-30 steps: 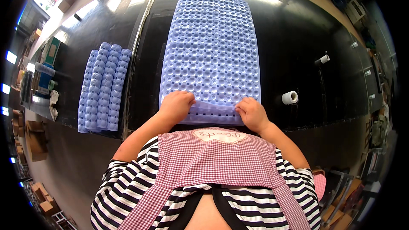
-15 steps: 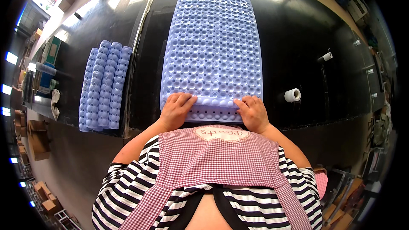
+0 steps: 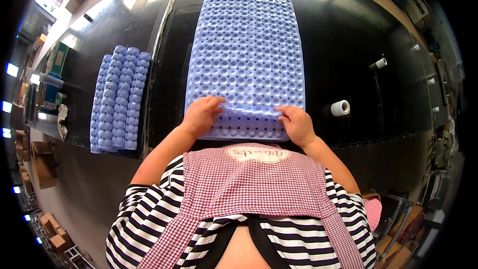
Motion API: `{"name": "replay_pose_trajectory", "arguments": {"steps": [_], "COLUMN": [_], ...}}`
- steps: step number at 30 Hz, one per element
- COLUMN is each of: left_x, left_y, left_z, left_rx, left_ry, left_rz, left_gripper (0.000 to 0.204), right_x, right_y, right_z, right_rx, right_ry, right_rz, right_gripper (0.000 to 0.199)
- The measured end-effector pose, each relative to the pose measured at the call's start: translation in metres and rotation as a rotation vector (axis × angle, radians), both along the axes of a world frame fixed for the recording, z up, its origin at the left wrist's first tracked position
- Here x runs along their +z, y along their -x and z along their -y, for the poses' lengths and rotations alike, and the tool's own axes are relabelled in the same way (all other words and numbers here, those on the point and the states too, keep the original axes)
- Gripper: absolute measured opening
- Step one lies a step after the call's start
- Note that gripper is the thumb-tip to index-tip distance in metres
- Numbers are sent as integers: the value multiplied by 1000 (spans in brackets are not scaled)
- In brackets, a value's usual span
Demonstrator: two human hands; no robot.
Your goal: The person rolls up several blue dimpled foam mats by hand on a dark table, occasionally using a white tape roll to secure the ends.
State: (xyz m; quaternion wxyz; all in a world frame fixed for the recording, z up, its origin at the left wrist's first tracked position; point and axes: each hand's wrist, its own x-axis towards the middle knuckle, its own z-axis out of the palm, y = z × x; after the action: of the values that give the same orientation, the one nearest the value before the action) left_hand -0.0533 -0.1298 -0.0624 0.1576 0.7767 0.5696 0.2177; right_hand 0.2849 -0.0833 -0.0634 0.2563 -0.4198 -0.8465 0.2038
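Observation:
A stack of periwinkle-blue bubbled bath mats (image 3: 249, 50) lies lengthwise in front of me. The near edge of the top mat is curled up and away from me, baring the bubbled edge of another mat (image 3: 246, 133) underneath. At the left end of the curl, my left hand (image 3: 200, 116) is closed with thumb and fingers pinching the mat. My right hand (image 3: 298, 123) grips the curl's right end in the same way, its fingertips bent over the edge. The two hands are about a mat's width apart.
Several rolled mats (image 3: 119, 99) lie side by side on the black table (image 3: 169, 94) at left. To the right are a white roll (image 3: 340, 108) and a smaller white roll (image 3: 381, 63). Boxes (image 3: 59, 59) stand at the far left edge.
The curled near edge has moved away from me, uncovering more of the mat below. Both hands went with it, the left one rising further and turning inward.

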Motion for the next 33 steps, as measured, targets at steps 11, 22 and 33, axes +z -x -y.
{"name": "replay_pose_trajectory", "arguments": {"steps": [11, 22, 33], "left_x": [2, 2, -1], "left_y": [5, 0, -23], "left_z": [-3, -50, 4], "left_rx": [-41, 36, 22], "left_ry": [-287, -277, -117], "left_rz": [-146, -229, -320], "left_gripper": [13, 11, 63], "right_x": [21, 10, -4], "right_y": [3, 7, 11], "right_z": [-17, -55, 11], "right_rx": [105, -54, -7], "right_ry": [-315, -59, -77], "right_rz": [238, 167, 455], "right_gripper": [14, 14, 83]}}
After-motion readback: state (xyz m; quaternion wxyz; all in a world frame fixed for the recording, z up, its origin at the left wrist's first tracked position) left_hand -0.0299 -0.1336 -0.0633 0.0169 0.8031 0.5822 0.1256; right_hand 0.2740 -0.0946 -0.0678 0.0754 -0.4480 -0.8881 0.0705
